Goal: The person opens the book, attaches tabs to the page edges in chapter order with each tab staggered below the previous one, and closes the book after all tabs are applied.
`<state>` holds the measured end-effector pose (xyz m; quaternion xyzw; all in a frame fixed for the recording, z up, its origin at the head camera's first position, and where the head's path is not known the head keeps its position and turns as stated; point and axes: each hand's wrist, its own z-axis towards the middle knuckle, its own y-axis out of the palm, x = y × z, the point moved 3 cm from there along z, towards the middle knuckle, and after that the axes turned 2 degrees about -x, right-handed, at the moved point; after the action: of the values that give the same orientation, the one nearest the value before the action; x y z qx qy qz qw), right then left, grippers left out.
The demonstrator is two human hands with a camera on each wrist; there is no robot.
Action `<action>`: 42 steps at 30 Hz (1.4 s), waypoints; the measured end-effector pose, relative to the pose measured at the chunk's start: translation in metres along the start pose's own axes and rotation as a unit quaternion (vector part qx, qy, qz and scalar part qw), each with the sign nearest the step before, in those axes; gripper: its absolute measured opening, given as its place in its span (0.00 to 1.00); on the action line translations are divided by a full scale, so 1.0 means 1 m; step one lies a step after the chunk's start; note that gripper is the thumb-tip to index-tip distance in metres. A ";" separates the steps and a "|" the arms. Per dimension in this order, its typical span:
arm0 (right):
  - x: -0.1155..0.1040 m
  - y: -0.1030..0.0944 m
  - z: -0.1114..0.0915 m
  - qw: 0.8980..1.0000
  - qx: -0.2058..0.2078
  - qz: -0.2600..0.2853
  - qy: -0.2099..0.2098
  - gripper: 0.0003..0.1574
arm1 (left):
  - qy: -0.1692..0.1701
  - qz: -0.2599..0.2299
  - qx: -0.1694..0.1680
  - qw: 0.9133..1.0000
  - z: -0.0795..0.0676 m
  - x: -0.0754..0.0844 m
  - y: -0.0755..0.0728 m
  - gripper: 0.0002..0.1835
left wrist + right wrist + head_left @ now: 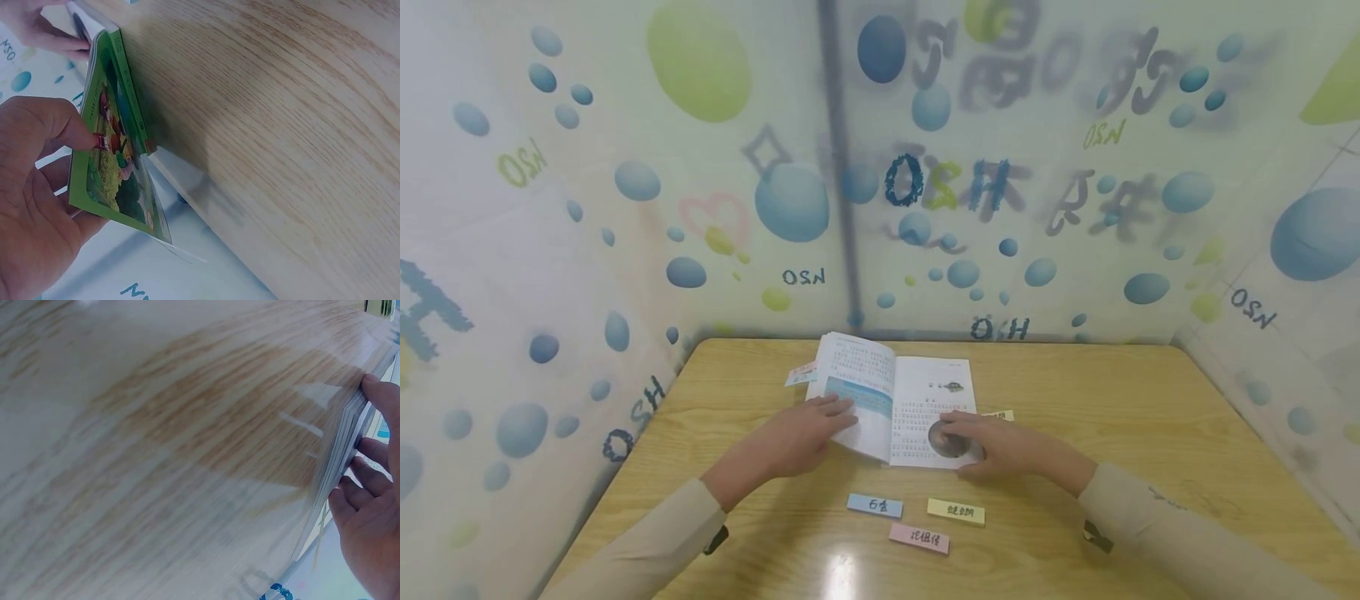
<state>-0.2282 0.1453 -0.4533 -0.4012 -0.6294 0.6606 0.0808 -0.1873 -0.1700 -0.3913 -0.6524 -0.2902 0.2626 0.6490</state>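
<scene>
An open book [857, 358] lies on the wooden table, its left part tilted up and its right page flatter. My left hand [801, 433] grips the left part, fingers over the page. In the left wrist view its thumb presses the green picture cover [115, 156] from outside. On the right page, beside a round dark picture, rest the fingers of my right hand [1000, 446]. The right wrist view has that thumb at the edge of the page stack [340, 450]. Part of the left page is hidden by my left fingers.
Nearer me than the book lie a blue strip [875, 505], a yellow strip [956, 512] and a pink strip [919, 537], all with handwriting. Past the book's left edge, pink and blue slips [801, 374] show; a yellow slip [1000, 415] shows at its right. Patterned walls enclose the table [1097, 392].
</scene>
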 end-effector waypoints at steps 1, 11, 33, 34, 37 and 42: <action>0.000 0.000 0.000 1.000 0.000 0.000 0.000 0.43 | 0.001 0.003 0.001 1.000 0.000 0.000 0.000 0.24; -0.001 0.000 0.001 1.000 -0.002 0.003 0.005 0.43 | 0.019 0.022 0.006 1.000 0.003 0.002 -0.002 0.23; -0.002 0.000 0.001 1.000 -0.002 0.005 0.001 0.42 | 0.020 0.039 0.003 0.999 0.007 0.007 -0.012 0.24; -0.002 0.000 0.000 1.000 -0.002 0.005 0.001 0.42 | 0.019 0.037 0.002 0.999 0.008 0.007 -0.013 0.25; -0.002 0.000 0.000 1.000 -0.003 0.006 0.000 0.42 | 0.019 0.036 0.003 0.999 0.008 0.007 -0.014 0.26; -0.003 0.000 0.000 1.000 -0.002 0.005 0.001 0.42 | 0.024 0.042 0.004 0.999 0.009 0.009 -0.017 0.26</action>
<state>-0.2263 0.1438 -0.4517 -0.4049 -0.6287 0.6594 0.0770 -0.1883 -0.1578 -0.3741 -0.6677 -0.2456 0.2747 0.6468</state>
